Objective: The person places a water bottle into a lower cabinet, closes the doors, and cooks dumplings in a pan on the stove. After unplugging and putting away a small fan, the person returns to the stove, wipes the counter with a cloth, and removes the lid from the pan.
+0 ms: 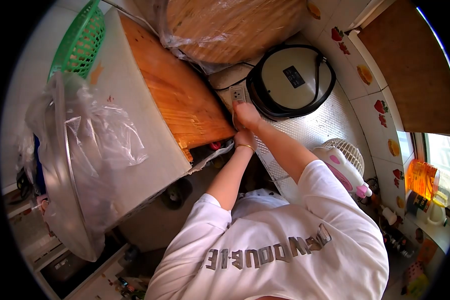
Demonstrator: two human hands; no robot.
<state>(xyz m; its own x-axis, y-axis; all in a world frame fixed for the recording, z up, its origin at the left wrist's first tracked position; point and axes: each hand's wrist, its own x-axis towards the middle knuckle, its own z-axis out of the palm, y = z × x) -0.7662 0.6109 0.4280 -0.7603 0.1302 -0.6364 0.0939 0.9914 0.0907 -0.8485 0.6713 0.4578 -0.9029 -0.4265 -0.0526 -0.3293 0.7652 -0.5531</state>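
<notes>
Counter (342,112) in shiny embossed sheeting bears a round appliance (285,92). Beside it, the right hand (246,116) seems closed on a power strip (238,93); the left hand (244,137) sits just below (fingers hidden, so I cannot tell their state). Handling the strip looks like the step in hand; the next move calls for a steady hold. Its sockets lie just beyond the right fingertips.

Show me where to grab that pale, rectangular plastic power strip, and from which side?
The pale, rectangular plastic power strip is probably best held by its long side edges, coming from the person's side, where the right hand holds its near end. It looks narrow enough for thumb and fingers to span, and its socket holes face the camera, so avoid that face.
</notes>
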